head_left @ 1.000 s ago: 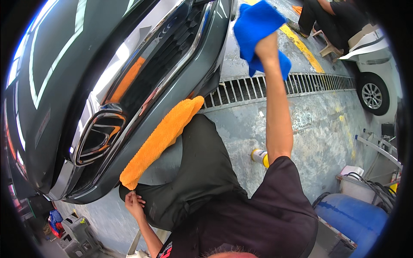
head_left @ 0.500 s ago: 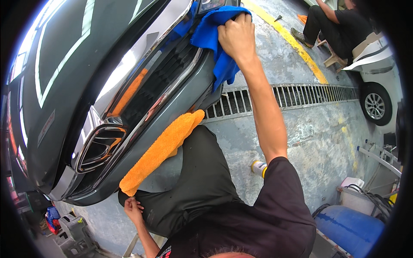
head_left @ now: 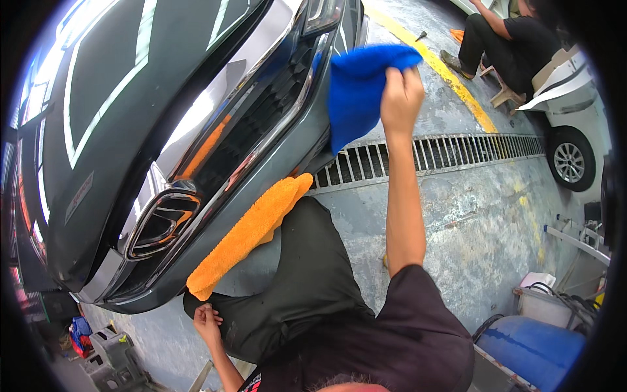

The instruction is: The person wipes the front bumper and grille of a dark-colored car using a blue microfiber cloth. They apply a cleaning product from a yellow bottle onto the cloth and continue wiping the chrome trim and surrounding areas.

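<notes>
Grey wet concrete floor [head_left: 483, 222], drain grate [head_left: 457, 153]; right hand [head_left: 400, 95] clamped on blue cloth [head_left: 356, 98].

Black short-sleeved shirt [head_left: 398, 333], dark trousers [head_left: 300, 287], bare forearms

Open concrete floor [head_left: 483, 215] lies right of the raised arm; the car bumper [head_left: 274, 170] and bent knee [head_left: 307, 261] block leftward.

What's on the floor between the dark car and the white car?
In the head view, a long metal drain grate runs across the wet concrete floor between the dark car and the white car.
</notes>
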Available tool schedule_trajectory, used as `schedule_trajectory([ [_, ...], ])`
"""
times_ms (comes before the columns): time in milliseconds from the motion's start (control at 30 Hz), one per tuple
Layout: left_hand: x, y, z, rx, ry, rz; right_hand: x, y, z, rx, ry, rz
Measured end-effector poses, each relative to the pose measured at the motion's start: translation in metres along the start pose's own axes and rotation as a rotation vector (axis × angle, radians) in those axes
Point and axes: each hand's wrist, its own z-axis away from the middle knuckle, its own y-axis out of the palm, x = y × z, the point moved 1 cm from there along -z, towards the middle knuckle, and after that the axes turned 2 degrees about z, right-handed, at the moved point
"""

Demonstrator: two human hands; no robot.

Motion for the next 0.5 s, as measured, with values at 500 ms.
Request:
schedule_trajectory([
  [500, -0.459, 0.277, 0.059, 0.086, 1.701, -0.418, 0.052, 0.009, 0.288, 0.492, 0.516, -0.676],
])
